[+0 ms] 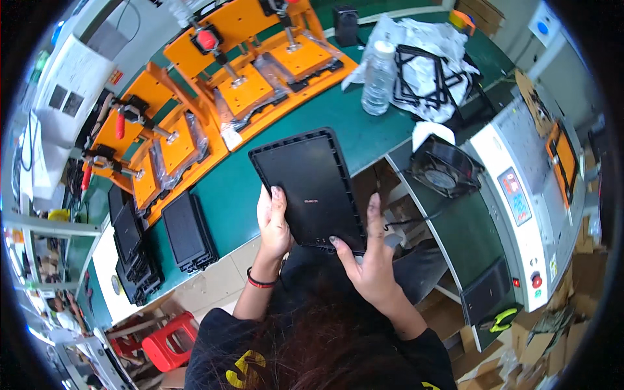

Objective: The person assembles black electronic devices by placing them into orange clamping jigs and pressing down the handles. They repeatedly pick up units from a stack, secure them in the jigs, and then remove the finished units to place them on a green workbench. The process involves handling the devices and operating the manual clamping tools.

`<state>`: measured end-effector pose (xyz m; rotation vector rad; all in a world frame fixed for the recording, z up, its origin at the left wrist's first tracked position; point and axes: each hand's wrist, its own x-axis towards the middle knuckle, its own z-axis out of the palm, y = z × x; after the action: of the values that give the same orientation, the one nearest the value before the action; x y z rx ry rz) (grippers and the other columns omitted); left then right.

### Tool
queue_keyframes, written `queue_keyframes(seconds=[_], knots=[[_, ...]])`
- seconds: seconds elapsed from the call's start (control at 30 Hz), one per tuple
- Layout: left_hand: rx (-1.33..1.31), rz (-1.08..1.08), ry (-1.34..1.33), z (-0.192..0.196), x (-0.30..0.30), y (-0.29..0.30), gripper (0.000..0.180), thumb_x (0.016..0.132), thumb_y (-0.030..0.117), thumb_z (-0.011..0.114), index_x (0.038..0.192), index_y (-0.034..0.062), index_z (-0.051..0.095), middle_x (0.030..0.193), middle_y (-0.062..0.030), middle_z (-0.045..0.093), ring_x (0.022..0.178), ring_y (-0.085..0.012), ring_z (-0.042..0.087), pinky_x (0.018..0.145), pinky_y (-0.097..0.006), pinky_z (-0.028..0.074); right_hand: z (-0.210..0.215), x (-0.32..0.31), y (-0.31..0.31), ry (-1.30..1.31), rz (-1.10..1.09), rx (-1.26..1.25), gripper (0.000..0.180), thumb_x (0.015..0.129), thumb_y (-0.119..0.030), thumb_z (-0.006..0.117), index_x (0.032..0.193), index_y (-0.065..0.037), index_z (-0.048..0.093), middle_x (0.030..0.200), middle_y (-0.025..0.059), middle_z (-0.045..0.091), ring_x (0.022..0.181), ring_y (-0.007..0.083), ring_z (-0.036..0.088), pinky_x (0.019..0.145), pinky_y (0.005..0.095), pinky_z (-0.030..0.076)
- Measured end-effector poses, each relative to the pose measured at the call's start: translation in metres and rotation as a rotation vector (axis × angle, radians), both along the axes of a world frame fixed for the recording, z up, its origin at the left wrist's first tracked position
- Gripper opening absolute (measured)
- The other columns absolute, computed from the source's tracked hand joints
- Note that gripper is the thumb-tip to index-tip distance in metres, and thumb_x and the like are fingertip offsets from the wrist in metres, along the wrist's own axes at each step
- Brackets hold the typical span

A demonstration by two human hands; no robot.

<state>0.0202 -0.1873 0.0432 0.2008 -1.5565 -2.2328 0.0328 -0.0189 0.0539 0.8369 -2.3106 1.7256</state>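
A black rectangular plastic casing (311, 195) with a ribbed rim is held up over the table's near edge, tilted. My left hand (275, 224) grips its left side, thumb on the flat face and the other fingers mostly hidden behind. At the lower right corner, my right hand (372, 266) holds it between thumb and fingers. The right thumb lies over the bottom edge, while the index finger stretches up alongside the right edge. Left of the casing, a stack of similar black casings (188, 231) lies on the green table (244, 218), and another black stack (134, 250) sits farther left.
Orange clamp fixtures (244, 91) with red-handled levers line the far left. Beyond the casing stand a clear bottle (378, 84) and black frames (422, 78) on white wrapping. A fan (445, 166) and a white machine (513, 195) are rightward. A red stool (170, 341) stands lower left.
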Motion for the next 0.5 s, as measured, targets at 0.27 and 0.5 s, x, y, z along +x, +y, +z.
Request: queue_keyframes(seconds=[0.27, 0.5], knots=[[0.018, 0.354, 0.041, -0.006, -0.017, -0.034, 0.037, 0.1, 0.03, 0.04, 0.122, 0.001, 0.048, 0.114, -0.0079, 0.056, 0.101, -0.0132, 0.054, 0.089, -0.029, 0.043, 0.016, -0.059, -0.047, 0.169, 0.209, -0.034, 0.068, 0.081, -0.003, 0.065, 0.14, -0.001, 0.029, 0.135, 0.0211, 0.044, 0.111, 0.0377, 0.055, 0.085, 0.0372, 0.05], [0.203, 0.1, -0.046, 0.015, -0.083, -0.045, 0.035, 0.099, 0.03, 0.043, 0.117, 0.0005, 0.05, 0.108, -0.0073, 0.059, 0.095, -0.0137, 0.057, 0.086, -0.027, 0.046, 0.032, -0.089, -0.058, 0.151, 0.111, 0.05, 0.039, 0.081, -0.003, 0.064, 0.12, -0.003, 0.058, 0.109, 0.0124, 0.064, 0.065, 0.0251, 0.06, 0.066, 0.0329, 0.051]])
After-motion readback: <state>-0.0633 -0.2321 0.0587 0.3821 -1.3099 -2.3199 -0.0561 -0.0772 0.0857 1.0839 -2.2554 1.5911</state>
